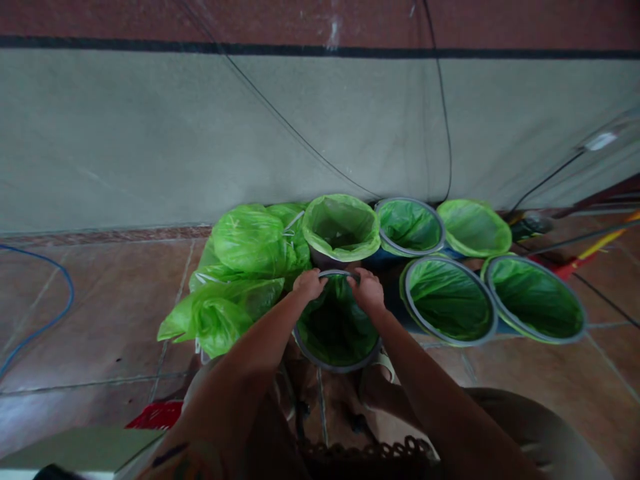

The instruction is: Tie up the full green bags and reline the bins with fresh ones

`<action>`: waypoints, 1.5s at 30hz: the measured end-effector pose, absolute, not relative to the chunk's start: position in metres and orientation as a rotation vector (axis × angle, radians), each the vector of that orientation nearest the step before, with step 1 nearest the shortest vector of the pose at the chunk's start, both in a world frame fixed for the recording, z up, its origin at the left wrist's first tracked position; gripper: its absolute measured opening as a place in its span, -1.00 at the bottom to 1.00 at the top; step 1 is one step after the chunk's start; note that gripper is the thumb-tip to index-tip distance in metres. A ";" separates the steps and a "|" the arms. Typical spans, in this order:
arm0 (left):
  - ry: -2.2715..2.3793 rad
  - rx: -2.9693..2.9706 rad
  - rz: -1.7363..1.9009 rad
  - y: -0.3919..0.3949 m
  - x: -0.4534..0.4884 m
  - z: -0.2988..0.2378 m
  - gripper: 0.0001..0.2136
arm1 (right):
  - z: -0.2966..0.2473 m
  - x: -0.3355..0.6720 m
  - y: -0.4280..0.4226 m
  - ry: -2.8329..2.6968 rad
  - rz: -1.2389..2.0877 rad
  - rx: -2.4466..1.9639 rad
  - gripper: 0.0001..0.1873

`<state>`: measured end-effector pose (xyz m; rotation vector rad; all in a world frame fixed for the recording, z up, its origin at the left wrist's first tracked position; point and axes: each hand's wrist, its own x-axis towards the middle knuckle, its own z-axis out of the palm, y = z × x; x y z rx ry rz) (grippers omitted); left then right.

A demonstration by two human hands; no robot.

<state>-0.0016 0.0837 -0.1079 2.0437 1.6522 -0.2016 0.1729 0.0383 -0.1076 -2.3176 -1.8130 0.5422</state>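
Observation:
Between my feet stands a trash bin (340, 327) lined with a green plastic bag, a grey ring around its mouth. My left hand (310, 285) is closed on the far left part of that rim. On the far right part, my right hand (368, 291) grips the same ring. Right behind it is another bin (341, 255), its green liner folded over the edge and some dark waste at the bottom. Tied green garbage bags (250, 240) lie to the left, close to my left forearm. The fingertips under the rim are partly hidden.
More lined bins stand to the right, including a ringed bin (450, 300) and another at the far right (535, 298). A grey wall (175, 133) rises behind them. A blue hose (70, 287) curves over the tiles at left. A red object (156, 415) lies at lower left.

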 end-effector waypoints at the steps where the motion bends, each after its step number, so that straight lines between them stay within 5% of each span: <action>1: 1.679 2.046 -0.217 0.083 -0.002 -0.109 -0.67 | -0.109 0.173 0.046 -1.867 0.575 -2.319 -0.59; 11: 1.749 1.983 -0.386 0.085 -0.001 -0.111 -0.70 | -0.122 0.181 0.047 -1.951 0.527 -2.481 -0.71; 20: 1.718 1.867 -0.276 0.098 -0.008 -0.099 -0.14 | -0.128 0.185 -0.018 -1.107 0.747 -2.617 -0.47; 23: 1.730 1.885 -0.189 0.100 -0.007 -0.096 -0.24 | -0.123 0.175 -0.017 -1.229 0.563 -2.588 -0.29; 30: 1.707 2.052 -0.234 0.093 -0.008 -0.107 -0.69 | -0.124 0.178 0.024 -1.738 0.523 -2.398 -0.61; 45: 1.730 2.031 -0.298 0.093 -0.001 -0.106 -0.71 | -0.139 0.181 0.020 -1.740 0.415 -2.427 -0.62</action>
